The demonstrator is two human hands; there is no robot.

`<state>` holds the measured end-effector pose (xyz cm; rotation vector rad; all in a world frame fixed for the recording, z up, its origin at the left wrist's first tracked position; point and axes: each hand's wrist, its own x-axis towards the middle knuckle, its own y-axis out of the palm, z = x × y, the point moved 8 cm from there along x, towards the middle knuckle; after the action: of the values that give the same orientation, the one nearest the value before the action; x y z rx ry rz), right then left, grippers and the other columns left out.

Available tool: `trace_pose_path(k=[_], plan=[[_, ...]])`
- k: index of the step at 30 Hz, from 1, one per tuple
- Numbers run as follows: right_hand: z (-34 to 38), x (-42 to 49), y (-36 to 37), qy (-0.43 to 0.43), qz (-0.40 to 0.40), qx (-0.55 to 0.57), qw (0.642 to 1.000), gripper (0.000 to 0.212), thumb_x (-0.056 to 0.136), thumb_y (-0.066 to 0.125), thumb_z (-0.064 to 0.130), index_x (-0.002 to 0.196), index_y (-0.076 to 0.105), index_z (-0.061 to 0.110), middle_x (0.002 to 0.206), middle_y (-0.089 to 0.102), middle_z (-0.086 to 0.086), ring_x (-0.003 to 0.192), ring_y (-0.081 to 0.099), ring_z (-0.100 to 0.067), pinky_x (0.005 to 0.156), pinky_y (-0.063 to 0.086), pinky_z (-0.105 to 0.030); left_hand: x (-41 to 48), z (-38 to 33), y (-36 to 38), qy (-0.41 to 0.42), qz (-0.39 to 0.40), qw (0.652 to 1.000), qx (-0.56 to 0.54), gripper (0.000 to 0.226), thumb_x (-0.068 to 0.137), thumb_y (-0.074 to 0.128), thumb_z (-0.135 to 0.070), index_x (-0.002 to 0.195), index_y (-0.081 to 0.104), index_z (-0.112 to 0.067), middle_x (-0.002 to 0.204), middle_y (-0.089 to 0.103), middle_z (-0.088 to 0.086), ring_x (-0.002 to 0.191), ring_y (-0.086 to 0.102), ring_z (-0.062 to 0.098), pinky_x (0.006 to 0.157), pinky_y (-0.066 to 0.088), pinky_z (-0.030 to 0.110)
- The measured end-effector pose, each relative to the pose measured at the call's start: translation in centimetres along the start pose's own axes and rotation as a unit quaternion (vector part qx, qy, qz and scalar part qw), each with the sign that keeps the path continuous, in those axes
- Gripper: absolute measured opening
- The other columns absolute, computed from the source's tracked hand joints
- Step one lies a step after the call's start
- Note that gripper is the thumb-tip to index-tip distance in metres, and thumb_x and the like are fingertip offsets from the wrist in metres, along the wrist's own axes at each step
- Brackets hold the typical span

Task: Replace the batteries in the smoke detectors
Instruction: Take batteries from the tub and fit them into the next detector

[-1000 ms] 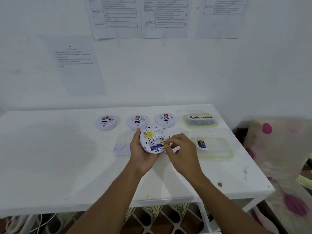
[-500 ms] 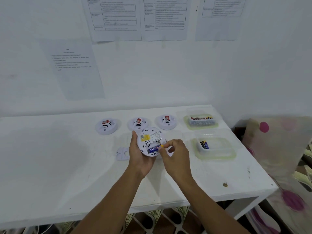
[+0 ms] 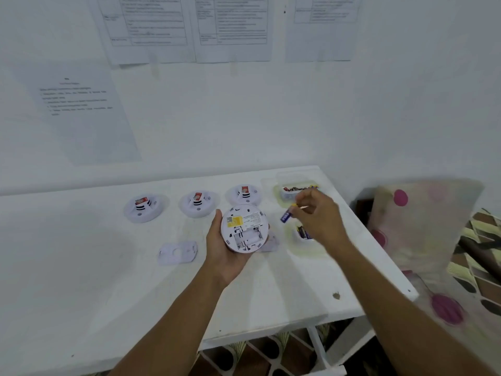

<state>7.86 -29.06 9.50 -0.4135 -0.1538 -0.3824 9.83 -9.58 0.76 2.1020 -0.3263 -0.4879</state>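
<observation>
Print on wall sheets (image 3: 151, 25), smoke detector label (image 3: 234, 221) and battery (image 3: 286, 215) is unreadably blurred.

Four smoke detectors: the held detector (image 3: 244, 229) in the left hand (image 3: 222, 256), and three in a row beyond it, the left detector (image 3: 143, 208), middle detector (image 3: 198, 203) and right detector (image 3: 245, 194). Two mounting plates: the left plate (image 3: 177, 252) left of the held detector, the right plate (image 3: 273, 243) just right of it. Two tubs to its right: the far tub (image 3: 298, 190) and near tub (image 3: 305, 241). One loose battery (image 3: 286, 215) in the right hand (image 3: 317, 215). Four paper sheets (image 3: 149, 28) above. The batteries inside the tubs are too blurred to count.
</observation>
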Motion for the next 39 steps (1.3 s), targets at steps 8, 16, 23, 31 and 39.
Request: trace_pose_path(k=[8,16,23,31,39], plan=[[-8.8,6.2,-3.4,0.115,0.150,-0.281,0.941,0.019,0.070,0.079,0.012,0.070,0.062,0.019,0.081,0.070,-0.006,0.070,0.069,-0.020,0.068,0.054,-0.028,0.9,2.2,0.3,-0.001,-0.007,1.000,0.000,0.059,0.091,0.045,-0.057,0.110,0.074,-0.009,0.136,0.055,0.023,0.132,0.045,0.041,0.105,0.040,0.052],[-10.7,6.8,-1.9,0.135,0.174,-0.213,0.952,0.010,0.075,0.074,0.006,0.077,0.065,0.009,0.072,0.073,-0.010,0.066,0.071,-0.022,0.072,0.059,-0.036,0.7,2.6,0.0,0.007,-0.033,0.999,0.020,0.064,0.096,0.038,-0.059,0.103,0.077,-0.009,0.126,0.064,0.020,0.116,0.060,0.040,0.103,0.043,0.053],[-9.3,6.2,-1.8,0.109,0.178,-0.194,0.959,0.010,0.080,0.065,0.004,0.076,0.066,0.013,0.078,0.074,-0.008,0.072,0.073,-0.021,0.061,0.053,-0.027,0.6,3.1,0.4,0.008,-0.012,1.000,-0.008,0.069,0.087,0.053,-0.061,0.125,0.066,-0.005,0.136,0.057,0.023,0.131,0.046,0.048,0.112,0.033,0.058],[-0.4,0.4,4.8,0.009,0.256,0.033,0.966,0.011,0.087,0.068,0.021,0.089,0.068,0.010,0.082,0.071,-0.001,0.068,0.066,-0.012,0.056,0.050,-0.024,-0.8,-0.1,0.3,0.056,-0.042,0.995,0.075,0.055,0.084,0.059,-0.043,0.125,0.062,-0.006,0.119,0.068,0.019,0.104,0.068,0.033,0.083,0.058,0.041],[0.2,-3.0,12.4,0.100,0.218,0.186,0.953,0.011,0.083,0.073,0.012,0.087,0.066,0.005,0.081,0.072,-0.017,0.069,0.068,-0.031,0.071,0.060,-0.042,-4.6,-7.4,-4.3,0.140,-0.129,0.929,0.318,0.044,0.095,0.055,-0.044,0.119,0.061,-0.007,0.113,0.070,0.013,0.096,0.068,0.027,0.079,0.054,0.039]])
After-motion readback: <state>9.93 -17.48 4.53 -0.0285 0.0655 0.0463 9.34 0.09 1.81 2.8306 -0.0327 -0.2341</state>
